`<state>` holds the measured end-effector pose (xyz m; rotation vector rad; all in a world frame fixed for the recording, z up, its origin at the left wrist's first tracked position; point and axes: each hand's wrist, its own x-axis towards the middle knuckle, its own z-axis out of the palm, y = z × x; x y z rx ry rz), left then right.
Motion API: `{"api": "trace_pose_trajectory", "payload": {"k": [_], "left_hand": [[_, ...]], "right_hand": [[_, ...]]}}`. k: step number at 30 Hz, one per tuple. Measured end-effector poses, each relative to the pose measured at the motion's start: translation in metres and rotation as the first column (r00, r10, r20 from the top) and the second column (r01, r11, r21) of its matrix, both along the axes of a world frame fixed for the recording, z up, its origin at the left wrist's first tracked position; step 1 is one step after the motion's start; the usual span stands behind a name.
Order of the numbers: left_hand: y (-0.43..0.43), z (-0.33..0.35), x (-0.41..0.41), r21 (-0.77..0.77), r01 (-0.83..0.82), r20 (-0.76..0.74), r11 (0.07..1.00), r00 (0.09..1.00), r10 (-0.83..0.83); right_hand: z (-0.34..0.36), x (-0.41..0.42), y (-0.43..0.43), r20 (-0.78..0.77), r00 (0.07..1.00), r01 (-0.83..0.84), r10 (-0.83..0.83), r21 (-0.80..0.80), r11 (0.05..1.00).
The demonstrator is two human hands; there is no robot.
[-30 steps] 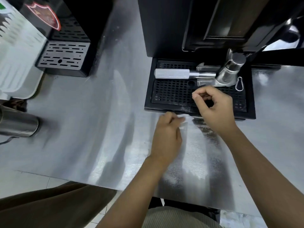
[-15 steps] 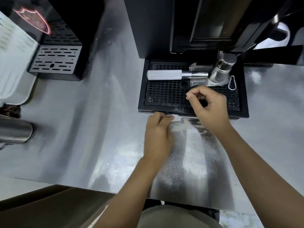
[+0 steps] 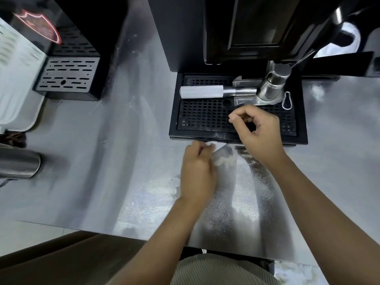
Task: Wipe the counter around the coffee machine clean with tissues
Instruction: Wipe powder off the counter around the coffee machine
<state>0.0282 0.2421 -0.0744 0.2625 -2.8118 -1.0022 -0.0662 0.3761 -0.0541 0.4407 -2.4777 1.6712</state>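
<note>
My left hand (image 3: 197, 171) lies flat on the steel counter (image 3: 102, 161), just in front of the coffee machine's black drip tray (image 3: 205, 118). It presses a small white tissue (image 3: 224, 159), blurred, that sticks out past the fingertips. Pale powder and dark specks (image 3: 257, 173) are scattered on the counter to the right of the tissue. My right hand (image 3: 259, 132) hovers over the tray's front edge with fingers curled and thumb against forefinger; nothing shows in it. The black coffee machine (image 3: 185, 33) stands behind the tray.
A portafilter with a grey handle (image 3: 201, 91) and a metal clip (image 3: 286, 100) rest on the drip tray. At the left are a second black machine with a slotted grate (image 3: 67, 77), a white tray (image 3: 18, 79) and a steel cup (image 3: 18, 163). The counter's front edge (image 3: 144, 236) is close to my body.
The whole view has slid slightly left. My left hand stays at the tray's front edge, and more of the tissue now shows beyond its fingers. My right hand has barely moved.
</note>
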Motion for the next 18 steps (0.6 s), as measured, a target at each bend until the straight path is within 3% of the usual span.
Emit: {"api": "trace_pose_trajectory", "payload": {"k": [7, 9, 14, 18], "left_hand": [[0.036, 0.005, -0.008, 0.071, 0.272, 0.0, 0.96, 0.962, -0.273], [0.018, 0.009, -0.001, 0.128, 0.216, -0.016, 0.968, 0.976, -0.216], [-0.032, 0.008, 0.01, 0.087, -0.13, 0.001, 0.988, 0.992, 0.13], [-0.006, 0.001, 0.004, 0.074, -0.049, -0.037, 0.996, 0.998, 0.052]], "right_hand": [[0.001, -0.002, 0.001, 0.025, 1.0, -0.003, 0.003, -0.008, 1.0], [0.001, -0.002, 0.002, 0.045, 0.999, -0.004, 0.005, -0.02, 1.0], [0.0, -0.001, 0.003, 0.041, 0.999, -0.01, 0.011, -0.023, 1.0], [0.0, -0.001, 0.002, 0.045, 0.999, -0.008, 0.009, -0.023, 1.0]]}}
